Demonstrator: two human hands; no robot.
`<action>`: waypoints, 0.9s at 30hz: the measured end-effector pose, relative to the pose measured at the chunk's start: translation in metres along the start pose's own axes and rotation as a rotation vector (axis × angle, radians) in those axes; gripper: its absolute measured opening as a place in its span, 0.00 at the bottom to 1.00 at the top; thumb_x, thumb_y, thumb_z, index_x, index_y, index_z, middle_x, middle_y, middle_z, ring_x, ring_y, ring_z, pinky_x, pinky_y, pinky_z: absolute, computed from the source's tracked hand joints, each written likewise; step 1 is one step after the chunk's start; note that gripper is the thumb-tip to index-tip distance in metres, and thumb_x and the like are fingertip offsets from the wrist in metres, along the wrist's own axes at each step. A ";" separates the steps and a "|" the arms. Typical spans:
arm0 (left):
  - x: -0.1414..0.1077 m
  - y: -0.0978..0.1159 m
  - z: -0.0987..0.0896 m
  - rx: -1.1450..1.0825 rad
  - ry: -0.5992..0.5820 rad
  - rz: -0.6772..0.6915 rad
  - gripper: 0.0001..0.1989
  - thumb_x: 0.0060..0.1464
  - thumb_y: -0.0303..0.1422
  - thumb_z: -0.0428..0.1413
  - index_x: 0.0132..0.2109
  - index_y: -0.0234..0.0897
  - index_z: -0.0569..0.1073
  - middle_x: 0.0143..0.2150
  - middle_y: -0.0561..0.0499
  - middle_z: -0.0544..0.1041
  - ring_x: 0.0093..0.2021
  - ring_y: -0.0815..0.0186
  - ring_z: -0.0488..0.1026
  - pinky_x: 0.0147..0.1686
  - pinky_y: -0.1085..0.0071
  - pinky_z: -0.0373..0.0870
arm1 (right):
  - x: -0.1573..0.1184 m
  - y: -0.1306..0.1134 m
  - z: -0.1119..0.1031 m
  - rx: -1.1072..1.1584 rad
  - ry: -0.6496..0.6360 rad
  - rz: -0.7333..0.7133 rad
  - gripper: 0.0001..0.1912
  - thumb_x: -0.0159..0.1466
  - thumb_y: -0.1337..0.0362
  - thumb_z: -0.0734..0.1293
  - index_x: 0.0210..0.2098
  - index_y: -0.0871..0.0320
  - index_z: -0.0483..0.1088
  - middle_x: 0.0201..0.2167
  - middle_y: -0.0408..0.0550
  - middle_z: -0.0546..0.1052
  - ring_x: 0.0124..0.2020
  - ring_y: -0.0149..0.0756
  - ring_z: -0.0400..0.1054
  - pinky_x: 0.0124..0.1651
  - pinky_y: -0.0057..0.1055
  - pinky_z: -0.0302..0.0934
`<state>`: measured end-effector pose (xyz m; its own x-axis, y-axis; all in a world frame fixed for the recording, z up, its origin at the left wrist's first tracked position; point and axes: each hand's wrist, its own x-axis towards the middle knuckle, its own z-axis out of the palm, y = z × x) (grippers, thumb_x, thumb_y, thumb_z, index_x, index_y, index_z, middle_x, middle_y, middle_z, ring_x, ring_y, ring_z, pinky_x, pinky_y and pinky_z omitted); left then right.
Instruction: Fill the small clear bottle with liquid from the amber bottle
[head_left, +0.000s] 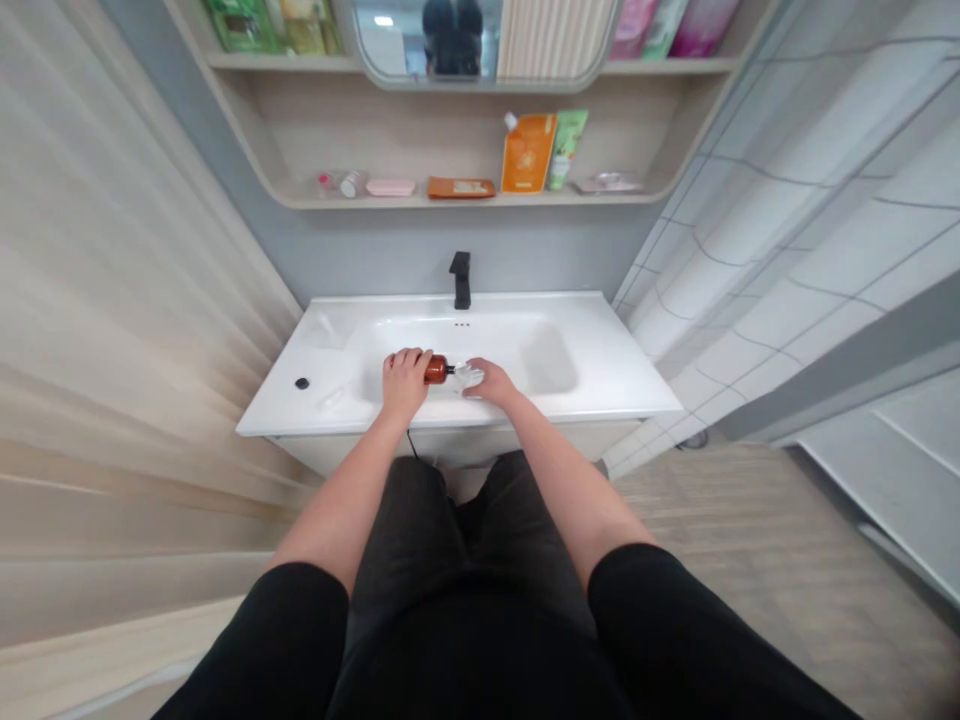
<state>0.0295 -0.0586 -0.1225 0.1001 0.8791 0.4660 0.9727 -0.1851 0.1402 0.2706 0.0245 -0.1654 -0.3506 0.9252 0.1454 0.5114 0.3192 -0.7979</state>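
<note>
My left hand point(406, 382) is wrapped round an amber-brown bottle point(436, 369), which lies tilted on its side over the sink basin point(551, 358). The bottle's dark neck points right, toward a small clear container point(468, 376). Around that clear container my right hand point(491, 382) is closed; its exact kind is hard to make out. The neck and the container's mouth are close together, and I cannot tell whether they touch. Any liquid passing between them is too small to see.
A black faucet point(462, 280) stands behind the basin. On the left counter are a small black round cap point(301, 384) and faint clear items point(330, 398). Above, a shelf point(465, 203) carries an orange pouch point(529, 153), a green tube point(567, 150) and a pink bar point(391, 187).
</note>
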 end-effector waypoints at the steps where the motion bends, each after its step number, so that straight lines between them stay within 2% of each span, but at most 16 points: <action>1: 0.000 0.000 0.000 0.001 -0.002 -0.001 0.27 0.69 0.29 0.52 0.72 0.43 0.75 0.68 0.36 0.79 0.69 0.43 0.69 0.70 0.44 0.59 | 0.000 0.000 0.000 0.001 -0.001 0.000 0.38 0.46 0.65 0.86 0.56 0.51 0.79 0.55 0.47 0.85 0.57 0.51 0.79 0.67 0.47 0.70; 12: 0.000 0.000 -0.001 -0.016 -0.014 -0.006 0.28 0.69 0.29 0.51 0.73 0.43 0.74 0.68 0.36 0.78 0.69 0.42 0.69 0.70 0.43 0.59 | 0.001 0.001 0.001 -0.006 0.007 -0.006 0.38 0.46 0.65 0.85 0.57 0.51 0.79 0.55 0.47 0.85 0.58 0.51 0.79 0.68 0.48 0.70; 17: 0.000 0.001 -0.001 0.001 -0.005 0.002 0.28 0.68 0.28 0.52 0.72 0.43 0.75 0.68 0.36 0.79 0.69 0.42 0.69 0.70 0.44 0.59 | 0.000 0.001 0.000 -0.021 -0.008 -0.002 0.39 0.47 0.65 0.85 0.58 0.54 0.79 0.57 0.51 0.84 0.59 0.52 0.79 0.68 0.46 0.69; 27: 0.000 0.003 -0.002 0.005 -0.016 -0.003 0.27 0.69 0.29 0.51 0.72 0.44 0.75 0.68 0.36 0.79 0.70 0.42 0.69 0.70 0.44 0.59 | -0.001 0.002 0.001 -0.037 0.017 -0.006 0.38 0.47 0.64 0.86 0.57 0.51 0.79 0.56 0.48 0.84 0.58 0.52 0.79 0.68 0.48 0.70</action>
<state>0.0317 -0.0599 -0.1198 0.1002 0.8866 0.4516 0.9739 -0.1802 0.1377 0.2714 0.0245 -0.1678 -0.3405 0.9264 0.1606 0.5379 0.3320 -0.7749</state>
